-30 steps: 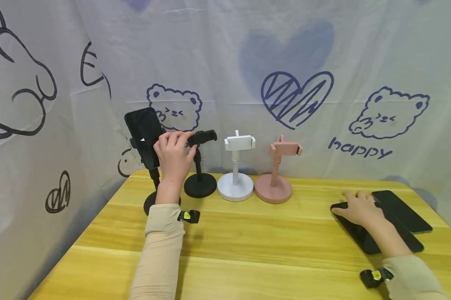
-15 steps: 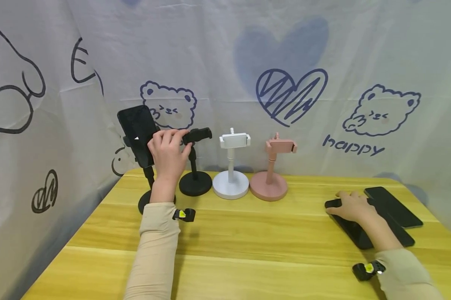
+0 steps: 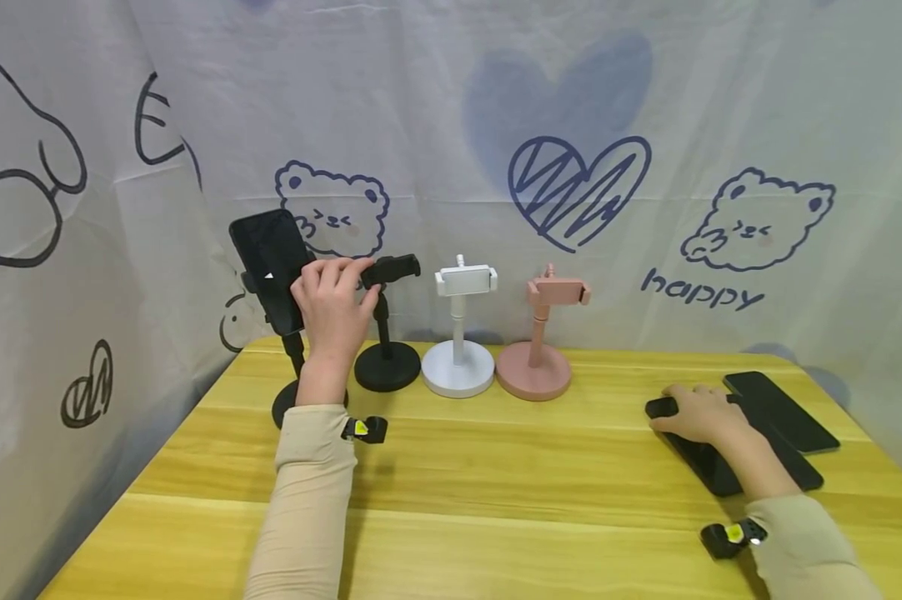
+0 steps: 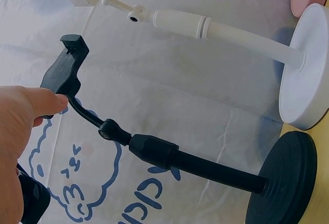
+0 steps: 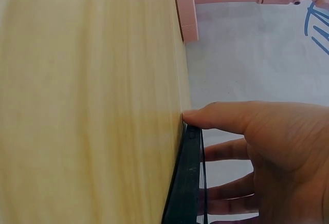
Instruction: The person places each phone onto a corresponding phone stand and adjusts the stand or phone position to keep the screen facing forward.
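Observation:
My left hand [image 3: 334, 308] pinches the clamp [image 4: 64, 72] of an upright black phone stand [image 4: 154, 149], the thumb pressing on its near side. Immediately left, partly behind that hand, another black phone stand [image 3: 295, 354] bears a tilted black phone [image 3: 267, 267]. At the right of the table my right hand [image 3: 702, 415] grips the far end of a black phone [image 3: 699, 462], thumb on one long edge and fingers across at the other. This phone is at the tabletop in the right wrist view [image 5: 187, 178]. Two more dark phones, the middle one [image 3: 805, 473] and the far one [image 3: 781, 412], lie beside it.
A white phone stand [image 3: 458, 379] and a pink phone stand [image 3: 533, 381] continue the row along the table's back edge. Behind them hangs a printed cloth [image 3: 436, 108]. The wooden table [image 3: 496, 483] stretches between my arms.
The whole head view has shifted, so everything sits slightly further left and up. My right fingers have drawn down round the phone's end. My left hand keeps its hold on the clamp.

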The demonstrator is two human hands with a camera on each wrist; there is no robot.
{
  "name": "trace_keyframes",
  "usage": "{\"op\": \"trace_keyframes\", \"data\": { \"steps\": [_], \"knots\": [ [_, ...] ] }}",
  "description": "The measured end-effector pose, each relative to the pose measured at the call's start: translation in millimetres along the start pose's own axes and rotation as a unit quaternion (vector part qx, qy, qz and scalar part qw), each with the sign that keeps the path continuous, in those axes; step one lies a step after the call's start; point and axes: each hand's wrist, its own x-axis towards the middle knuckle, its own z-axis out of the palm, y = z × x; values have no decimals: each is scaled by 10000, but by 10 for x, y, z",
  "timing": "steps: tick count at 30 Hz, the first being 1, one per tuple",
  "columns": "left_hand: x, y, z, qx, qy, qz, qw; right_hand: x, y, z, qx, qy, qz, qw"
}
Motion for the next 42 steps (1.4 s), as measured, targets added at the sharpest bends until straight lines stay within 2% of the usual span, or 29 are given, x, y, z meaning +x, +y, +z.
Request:
{"op": "trace_keyframes", "data": {
  "steps": [8,13,18,26,42],
  "knots": [
    [0,-12,-7,3,34,5,10000,29,-15,9,95,-10,-117,9999],
    [-3,-10,-8,-43,28,-20,10000,45,-28,18,174,103,-394,9990],
    [-8,-16,-1,-46,41,5,10000,65,-53,57,126,322,-692,9970],
    [0,-5,6,-98,66,3,9999,74,-110,59,-23,798,-898,9928],
    [2,8,2,-103,44,-41,9999,55,-191,9,-423,1308,-1000,9855]
  ]
}}
